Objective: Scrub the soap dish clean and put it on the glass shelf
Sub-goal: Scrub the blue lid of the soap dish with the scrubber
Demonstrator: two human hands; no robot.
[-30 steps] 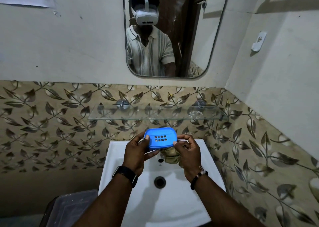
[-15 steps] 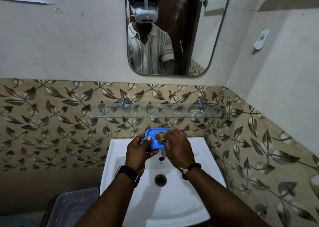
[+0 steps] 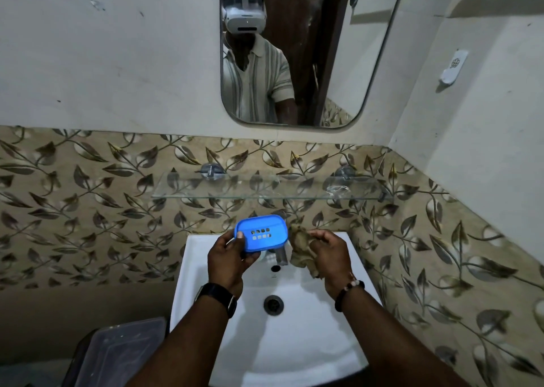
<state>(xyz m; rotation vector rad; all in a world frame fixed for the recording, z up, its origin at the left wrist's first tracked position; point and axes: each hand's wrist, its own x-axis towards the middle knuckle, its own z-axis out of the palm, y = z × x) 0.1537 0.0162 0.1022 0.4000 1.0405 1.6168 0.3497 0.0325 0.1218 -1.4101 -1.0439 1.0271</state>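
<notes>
My left hand (image 3: 228, 258) grips the blue soap dish (image 3: 262, 233) by its left end, thumb on top, holding it tilted above the back of the white sink (image 3: 294, 342). The dish has two rows of small drain slots facing me. My right hand (image 3: 329, 254) clutches a crumpled brown scrub cloth (image 3: 300, 248) just to the right of the dish, a small gap between them. The glass shelf (image 3: 265, 190) runs along the leaf-patterned tiles above the dish, with only a small clear object near its right bracket.
The tap (image 3: 281, 255) is mostly hidden behind the dish and cloth. The drain (image 3: 273, 304) lies in the middle of the sink. A dark bin with a clear lid (image 3: 117, 354) stands at lower left. A mirror (image 3: 294, 50) hangs above; a white holder (image 3: 453, 67) is on the right wall.
My right hand pulled the cloth off the dish and out to the right. The slotted face of the dish now shows fully, held by my left hand alone.
</notes>
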